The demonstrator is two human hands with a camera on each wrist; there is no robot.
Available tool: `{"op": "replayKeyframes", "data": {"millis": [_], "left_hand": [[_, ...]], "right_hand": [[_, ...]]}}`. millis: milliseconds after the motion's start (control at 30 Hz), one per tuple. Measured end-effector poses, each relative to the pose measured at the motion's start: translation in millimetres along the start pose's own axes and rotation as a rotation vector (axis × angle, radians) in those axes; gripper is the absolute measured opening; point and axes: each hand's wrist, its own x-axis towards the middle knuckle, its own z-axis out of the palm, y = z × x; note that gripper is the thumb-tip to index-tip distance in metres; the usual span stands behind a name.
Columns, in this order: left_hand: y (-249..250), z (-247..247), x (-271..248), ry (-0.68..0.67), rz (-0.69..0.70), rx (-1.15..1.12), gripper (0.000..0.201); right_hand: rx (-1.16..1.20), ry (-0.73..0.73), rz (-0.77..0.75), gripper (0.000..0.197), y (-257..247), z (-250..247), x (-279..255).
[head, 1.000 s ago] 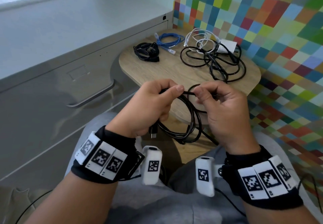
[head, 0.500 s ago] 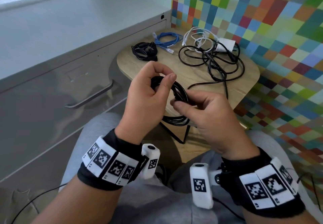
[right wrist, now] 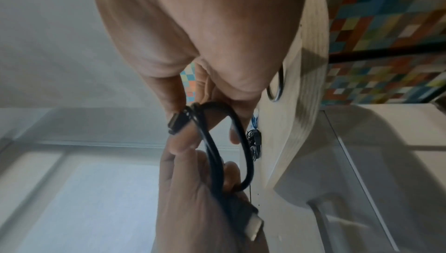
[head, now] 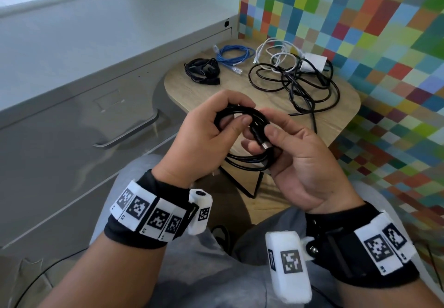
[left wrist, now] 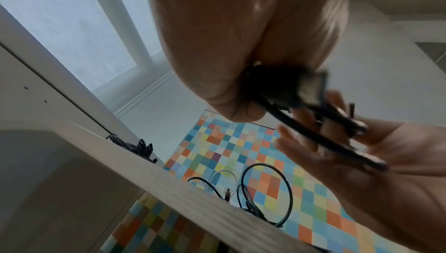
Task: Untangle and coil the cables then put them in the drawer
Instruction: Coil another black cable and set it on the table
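A small black cable coil (head: 248, 161) hangs between both hands above my lap, in front of the wooden table (head: 240, 91). My left hand (head: 240, 115) grips the top of the loops between thumb and curled fingers. My right hand (head: 260, 140), palm up, pinches the cable's plug end (head: 263, 140) against the coil. In the left wrist view the coil (left wrist: 313, 140) runs from the left hand (left wrist: 253, 94) to the right hand (left wrist: 362, 152). The right wrist view shows the loop (right wrist: 241, 142), with a flat plug (right wrist: 253, 226) by the left hand (right wrist: 193, 190). The drawer (head: 72, 139) is closed.
On the table lie a tied black bundle (head: 203, 72), a coiled blue cable (head: 234, 56), a white cable (head: 274, 53) with a white adapter (head: 314, 61), and a loose tangled black cable (head: 300, 84). The drawer handle (head: 129, 134) is at the left. A checkered wall stands at the right.
The hanging loops have been gathered into a tighter coil. My right hand has turned palm up and now pinches the plug end. My left hand's grip has moved to the coil's top.
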Motion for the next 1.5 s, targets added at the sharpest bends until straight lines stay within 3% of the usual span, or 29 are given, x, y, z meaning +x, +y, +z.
{"op": "replayKeyframes", "data": {"millis": [133,233,333,467,533,633,767,967,1167,1500], "left_hand": [[-0.3,2.4,0.7,0.049,-0.018,-0.067,0.015],[1.6,2.8,1.6,0.085,-0.023,-0.071,0.014],[3.0,0.9,2.0,0.125,-0.039,-0.103,0.016],[1.1,0.1,2.7,0.134,-0.111,-0.231,0.020],[0.2,-0.1,2.7,0.115,-0.146,-0.297,0.021],[2.3,1.6,1.2,0.023,-0.186,-0.375,0.025],[2.9,1.9,1.0,-0.037,-0.280,-0.445,0.031],[-4.7,-7.9,2.1,-0.066,-0.526,-0.367,0.033],[-9.2,-15.5,3.4,-0.029,-0.532,-0.364,0.025],[-8.2,-15.0,0.1,-0.176,-0.586,-0.782,0.020]], "right_hand": [[-0.083,-0.047,-0.034,0.028,-4.8,-4.4,-0.6],[-0.156,-0.072,-0.067,0.034,-6.1,-7.6,-1.3],[-0.360,-0.020,-0.128,0.038,-1.7,-9.0,-1.0],[-0.412,0.045,-0.102,0.022,0.4,-11.5,0.1],[-0.367,0.060,-0.084,0.021,-2.6,-11.0,0.4],[-0.424,0.014,-0.037,0.036,-5.5,-9.1,-0.8],[-0.396,0.043,-0.001,0.020,-4.4,-10.5,-1.3],[-0.331,0.174,-0.102,0.017,-7.3,-15.5,2.4],[-0.396,0.235,-0.186,0.020,-0.2,-18.0,5.2],[-0.542,0.299,-0.303,0.022,1.7,-22.2,7.5]]}}
